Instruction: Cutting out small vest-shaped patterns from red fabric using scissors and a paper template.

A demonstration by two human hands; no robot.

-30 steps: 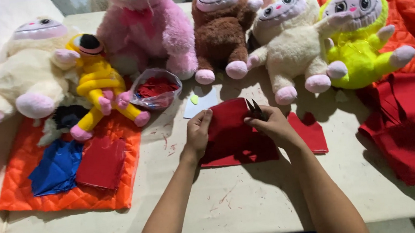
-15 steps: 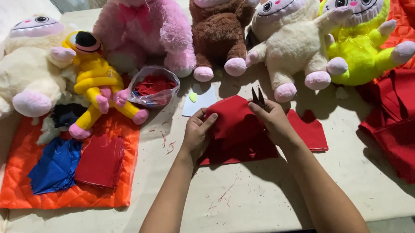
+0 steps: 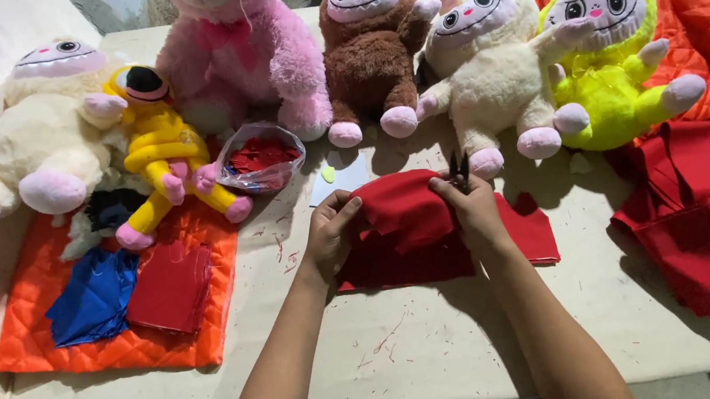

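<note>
From the head camera, both hands meet over a piece of red cloth (image 3: 411,220) lying near the middle of the desk (image 3: 434,345). The left hand (image 3: 330,235) is curled, its fingers pinching the left edge of a raised fold of the cloth. The right hand (image 3: 476,211) is closed on the fold's right edge and also holds small dark scissors (image 3: 458,168), whose tips stick up just above the knuckles. The rest of the cloth lies flat under and beside the hands. Behind them sits a row of plush toys: a cream one (image 3: 37,132), a yellow one (image 3: 161,151), a pink one (image 3: 234,57), a brown one (image 3: 373,50), a white one (image 3: 493,70) and a lime-green one (image 3: 615,69). A clear bag of red scraps (image 3: 263,156) sits just left of the cloth. An orange quilted mat (image 3: 53,333) at the left carries blue fabric (image 3: 92,296) and a red piece (image 3: 172,286). More red fabric (image 3: 702,206) is piled at the right.
</note>
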